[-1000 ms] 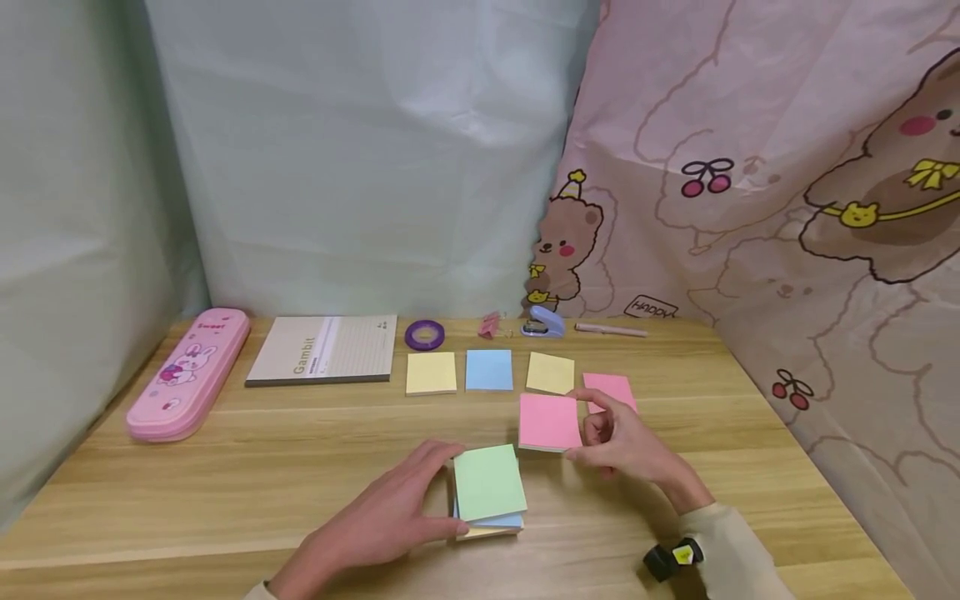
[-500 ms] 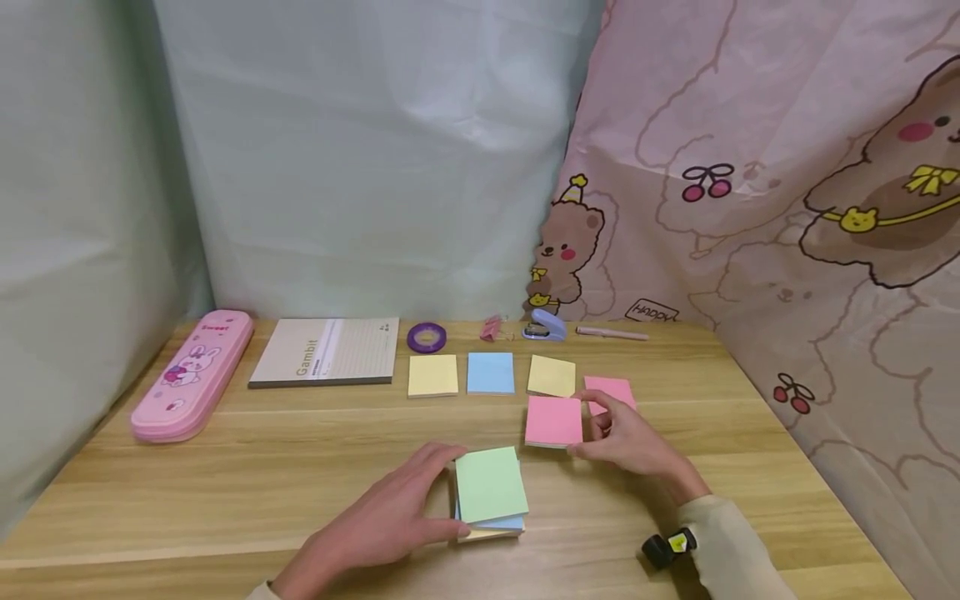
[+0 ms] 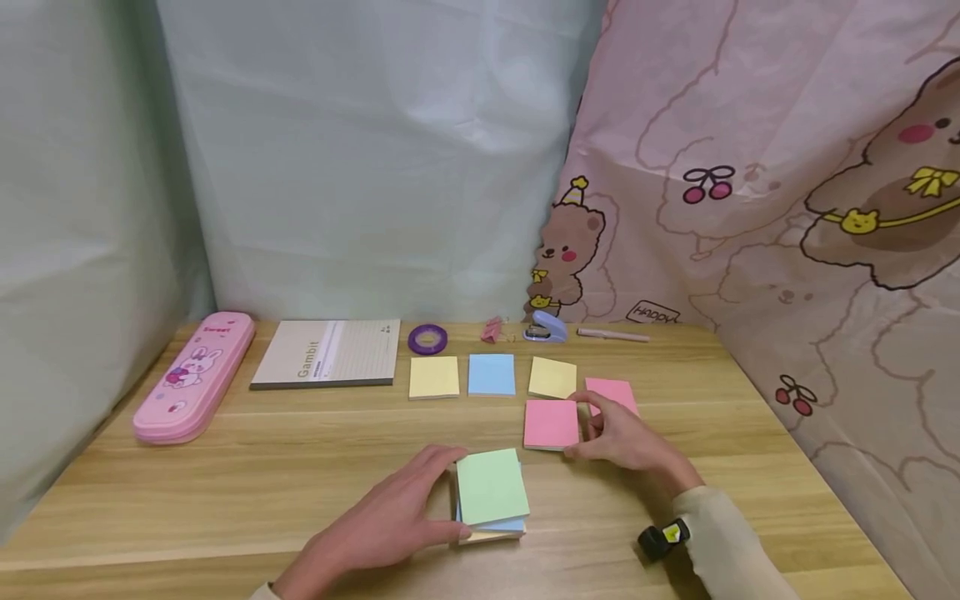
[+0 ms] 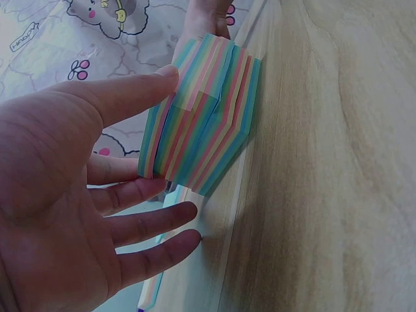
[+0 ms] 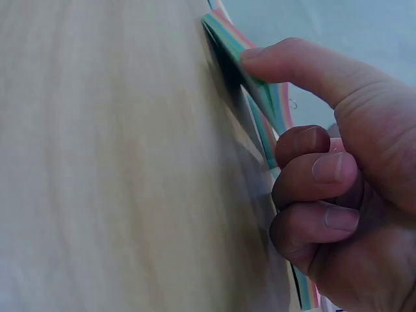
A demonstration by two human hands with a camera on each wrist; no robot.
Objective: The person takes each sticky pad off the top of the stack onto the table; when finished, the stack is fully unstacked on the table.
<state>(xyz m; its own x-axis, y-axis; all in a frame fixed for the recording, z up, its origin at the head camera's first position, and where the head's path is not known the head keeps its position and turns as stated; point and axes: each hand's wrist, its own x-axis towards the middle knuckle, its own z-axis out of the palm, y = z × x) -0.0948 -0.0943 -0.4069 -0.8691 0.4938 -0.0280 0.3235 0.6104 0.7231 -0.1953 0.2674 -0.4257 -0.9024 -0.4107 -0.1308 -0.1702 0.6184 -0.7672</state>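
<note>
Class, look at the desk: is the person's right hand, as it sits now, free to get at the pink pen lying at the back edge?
Probably yes. The right hand holds a pink note pad; the pink pen lies straight beyond it, with only flat pads between, nothing tall blocking. It would likely need to release the pad first.

along the table's (image 3: 225, 467) back edge, left to right: pencil case (image 3: 193, 375), notebook (image 3: 327, 353), tape roll (image 3: 427, 338), stapler (image 3: 544, 327), pen (image 3: 612, 335). before them lies a row of note pads (image 3: 491, 374). a thicker pad stack (image 3: 491, 496) sits near the front edge.
</note>
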